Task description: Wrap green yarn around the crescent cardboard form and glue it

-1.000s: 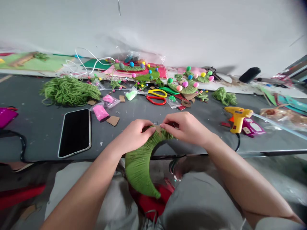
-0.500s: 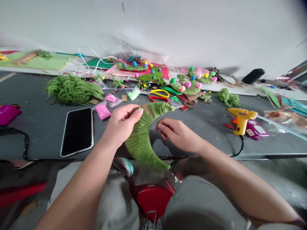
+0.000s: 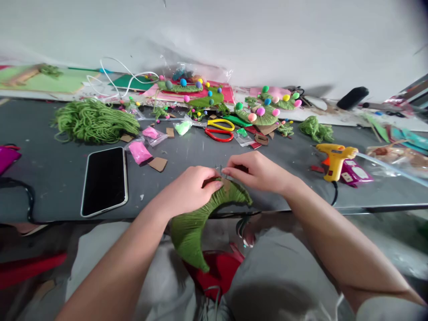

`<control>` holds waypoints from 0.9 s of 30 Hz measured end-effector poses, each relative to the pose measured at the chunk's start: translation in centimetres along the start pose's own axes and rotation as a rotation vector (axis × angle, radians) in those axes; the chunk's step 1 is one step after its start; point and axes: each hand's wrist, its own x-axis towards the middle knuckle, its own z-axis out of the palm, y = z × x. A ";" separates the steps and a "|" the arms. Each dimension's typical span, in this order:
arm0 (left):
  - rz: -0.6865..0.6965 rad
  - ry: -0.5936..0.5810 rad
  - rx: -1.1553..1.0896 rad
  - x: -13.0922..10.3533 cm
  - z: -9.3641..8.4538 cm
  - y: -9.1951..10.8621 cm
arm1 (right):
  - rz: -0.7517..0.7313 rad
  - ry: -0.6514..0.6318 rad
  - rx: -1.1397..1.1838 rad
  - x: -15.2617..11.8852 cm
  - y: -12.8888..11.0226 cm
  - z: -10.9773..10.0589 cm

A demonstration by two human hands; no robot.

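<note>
Green crescent (image 3: 189,232) is gripped by my left hand (image 3: 191,189), presumably for steadiness, my right hand (image 3: 261,171) pinched closed just beside it.

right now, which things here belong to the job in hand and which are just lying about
Likely in the job:
- yarn-wrapped crescent, held by the left hand, with the right hand close by
- green yarn bundle, similar in colour
- perhaps the glue gun, untouched

Seemingly just lying about:
- phone
- pink packet
- cardboard scrap
</note>
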 end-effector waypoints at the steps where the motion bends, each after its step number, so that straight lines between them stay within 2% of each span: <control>1: -0.019 0.039 0.018 0.1 0.3 0.0 | 0.038 0.029 -0.063 -0.2 -0.4 0.0; 4: -0.063 0.151 -0.020 0.4 0.7 -0.1 | 0.104 0.084 -0.179 -0.9 -1.8 0.2; 8: -0.053 0.320 -0.235 0.7 0.2 -0.8 | 0.144 0.044 -0.209 -1.4 -3.5 0.8; 11: -0.048 0.486 -0.314 0.7 -0.5 -1.3 | 0.203 0.003 -0.122 -1.3 -3.9 1.6; 13: -0.031 0.560 -0.359 0.5 -0.8 -1.5 | 0.211 0.018 0.038 -1.0 -3.6 2.0; 16: -0.006 0.551 -0.543 0.3 -1.3 -1.5 | 0.185 0.054 0.316 -0.3 -2.3 2.4; 19: -0.019 0.513 -0.662 0.1 -1.6 -1.5 | 0.173 0.034 0.509 0.3 -0.8 2.2; 23: -0.035 0.580 -0.615 0.2 -1.9 -1.8 | 0.143 -0.016 0.666 0.2 -0.1 1.5; 27: -0.041 0.606 -0.623 0.3 -1.8 -2.0 | 0.128 -0.067 0.692 0.0 -0.5 1.3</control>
